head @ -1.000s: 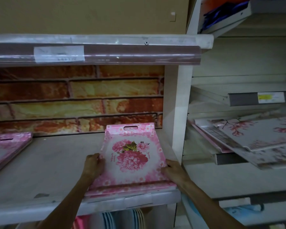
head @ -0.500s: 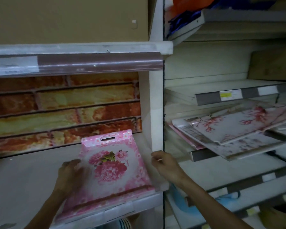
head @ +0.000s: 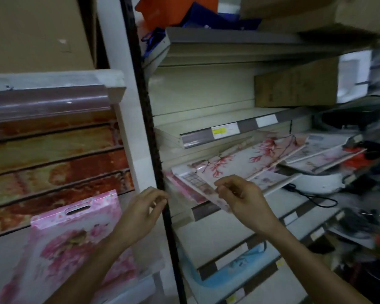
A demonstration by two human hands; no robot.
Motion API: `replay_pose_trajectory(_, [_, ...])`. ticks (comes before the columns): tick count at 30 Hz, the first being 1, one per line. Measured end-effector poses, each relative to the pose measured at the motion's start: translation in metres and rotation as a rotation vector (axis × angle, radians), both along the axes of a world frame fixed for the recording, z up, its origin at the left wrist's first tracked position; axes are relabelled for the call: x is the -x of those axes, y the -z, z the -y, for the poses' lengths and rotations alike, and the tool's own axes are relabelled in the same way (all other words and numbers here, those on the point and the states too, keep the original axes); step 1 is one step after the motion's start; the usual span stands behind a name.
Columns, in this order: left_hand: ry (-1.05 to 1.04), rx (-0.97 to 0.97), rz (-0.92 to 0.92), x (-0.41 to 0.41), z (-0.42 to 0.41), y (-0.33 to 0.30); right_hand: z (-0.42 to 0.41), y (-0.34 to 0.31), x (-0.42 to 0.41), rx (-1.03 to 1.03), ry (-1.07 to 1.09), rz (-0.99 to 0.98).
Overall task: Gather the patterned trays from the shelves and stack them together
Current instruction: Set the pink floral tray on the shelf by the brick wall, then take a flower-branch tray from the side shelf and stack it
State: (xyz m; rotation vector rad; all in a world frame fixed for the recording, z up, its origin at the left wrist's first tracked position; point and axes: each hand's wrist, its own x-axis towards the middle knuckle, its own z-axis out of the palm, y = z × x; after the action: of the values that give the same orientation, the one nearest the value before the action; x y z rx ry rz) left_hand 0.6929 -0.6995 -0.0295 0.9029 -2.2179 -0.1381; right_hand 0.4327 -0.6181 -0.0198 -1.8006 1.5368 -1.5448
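Head view puts your right hand (head: 242,197), its grip curled at the near corner of the blossom tray (head: 246,160), whose length runs away rightward; your left hand (head: 142,212) hovers loosely curled, holding nothing.

Lower left of the frame: pink floral tray (head: 75,244) lying on the shelf (head: 7,255) before a brick-patterned backing (head: 53,163). Centre: left hand (head: 140,213) with loosely curled fingers by the dark upright (head: 147,119); right hand (head: 244,198) touching the near corner of stacked blossom trays (head: 246,161)
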Motion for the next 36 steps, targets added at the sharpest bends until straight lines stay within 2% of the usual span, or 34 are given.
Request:
replay_pose_trajectory(4, [0.142, 0.159, 0.217, 0.078, 0.029, 0.0, -0.002, -0.009, 0.056, -0.005, 0.057, 0.008])
replay_pose_trajectory(8, [0.129, 0.166, 0.403, 0.139, 0.056, 0.005, 0.009, -0.012, 0.103, -0.082, 0.102, 0.046])
replay_pose_trajectory(12, [0.052, 0.121, 0.597, 0.17, 0.075, 0.012, 0.028, -0.017, 0.136, -0.159, 0.127, 0.243])
replay_pose_trajectory(15, [0.007, 0.116, 0.663, 0.177, 0.083, 0.017, 0.049, -0.021, 0.158, -0.2, 0.148, 0.384])
replay_pose_trajectory(21, [0.016, 0.169, 0.596, 0.182, 0.078, 0.004, 0.091, -0.022, 0.194, -0.34, 0.205, 0.62])
replay_pose_trajectory(29, [0.031, 0.27, 0.549, 0.19, 0.067, -0.026, 0.125, -0.025, 0.205, -0.497, 0.073, 0.943])
replay_pose_trajectory(32, [0.027, 0.264, 0.533, 0.199, 0.059, -0.027, 0.144, -0.019, 0.198, -0.502, 0.006, 1.072])
replay_pose_trajectory(36, [0.051, 0.262, 0.511, 0.211, 0.049, -0.027, 0.16, -0.013, 0.196, -0.443, 0.046, 1.147])
